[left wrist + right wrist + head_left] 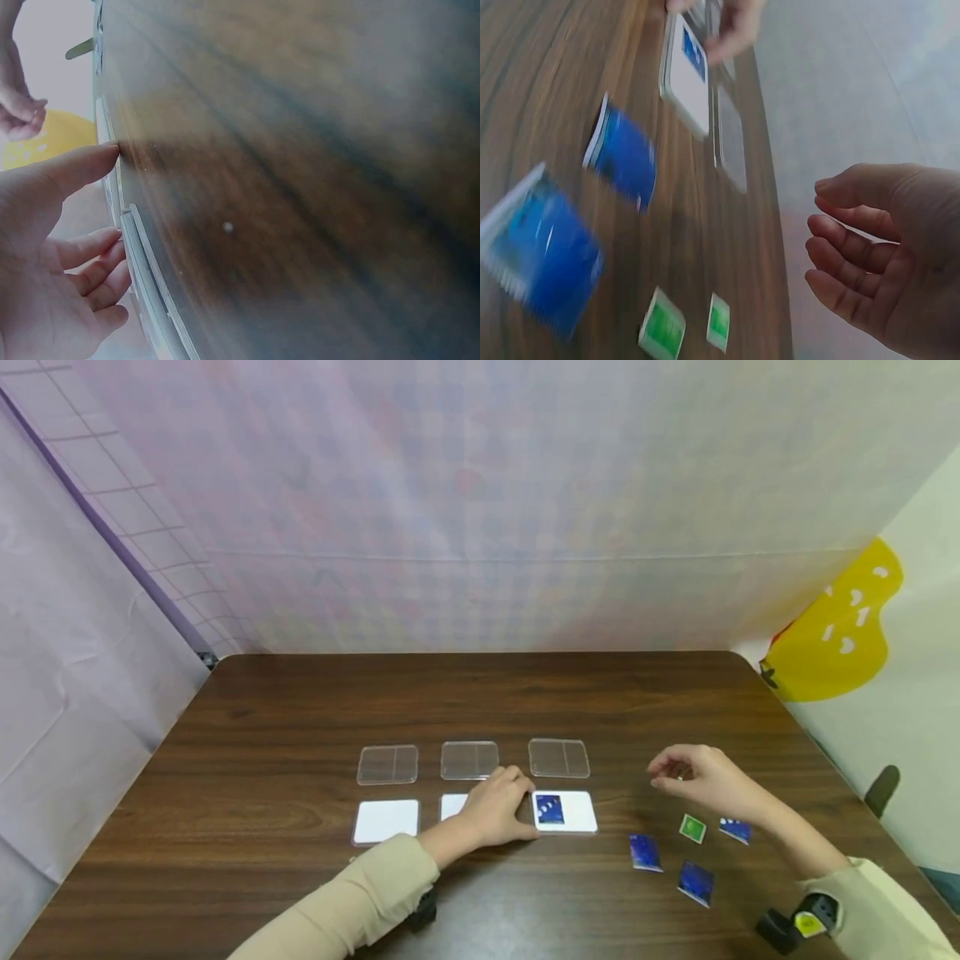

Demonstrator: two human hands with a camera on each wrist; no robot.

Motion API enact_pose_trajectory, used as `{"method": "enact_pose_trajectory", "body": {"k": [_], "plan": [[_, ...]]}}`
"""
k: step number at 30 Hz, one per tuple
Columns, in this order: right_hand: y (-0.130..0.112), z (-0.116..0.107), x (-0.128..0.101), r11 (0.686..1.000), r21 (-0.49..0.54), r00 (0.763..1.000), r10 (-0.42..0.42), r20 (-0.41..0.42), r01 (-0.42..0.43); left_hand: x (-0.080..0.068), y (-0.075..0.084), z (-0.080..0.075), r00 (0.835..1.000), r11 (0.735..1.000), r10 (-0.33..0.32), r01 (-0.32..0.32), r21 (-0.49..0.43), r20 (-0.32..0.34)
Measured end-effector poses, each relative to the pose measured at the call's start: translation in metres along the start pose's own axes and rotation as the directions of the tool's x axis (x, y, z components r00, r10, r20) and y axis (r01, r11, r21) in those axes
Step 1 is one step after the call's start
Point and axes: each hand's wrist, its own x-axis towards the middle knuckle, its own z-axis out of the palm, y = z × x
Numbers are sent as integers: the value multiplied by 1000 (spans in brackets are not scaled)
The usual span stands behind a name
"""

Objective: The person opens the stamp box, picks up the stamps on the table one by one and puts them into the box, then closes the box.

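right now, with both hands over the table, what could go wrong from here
The left hand is right at the edge of the white case, so a nudge might shift it or the blue packet on it. The right forearm appears close to a second blue packet and could perhaps drag it.
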Motion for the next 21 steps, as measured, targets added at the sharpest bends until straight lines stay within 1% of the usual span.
{"method": "enact_pose_trajectory", "body": {"k": [5, 11, 17, 19, 21], "plan": [[24, -13, -23, 994, -4, 994, 108, -19, -108, -1, 0, 0, 1000, 1000, 3, -3, -1, 0], [53, -20, -49, 969, -61, 971, 236, -41, -238, -2, 0, -1, 1000, 1000, 2, -2, -7, 5], [75, -19, -71, 940, -109, 946, 324, -20, -324, -2, 0, -1, 1000, 1000, 7, -7, -9, 0], [79, -18, -76, 934, -127, 942, 334, -14, -333, -2, 1, -1, 1000, 1000, 9, -9, -7, -2], [82, -17, -80, 936, -130, 944, 330, -6, -328, -2, 1, -1, 1000, 1000, 11, -11, -8, -3]]}}
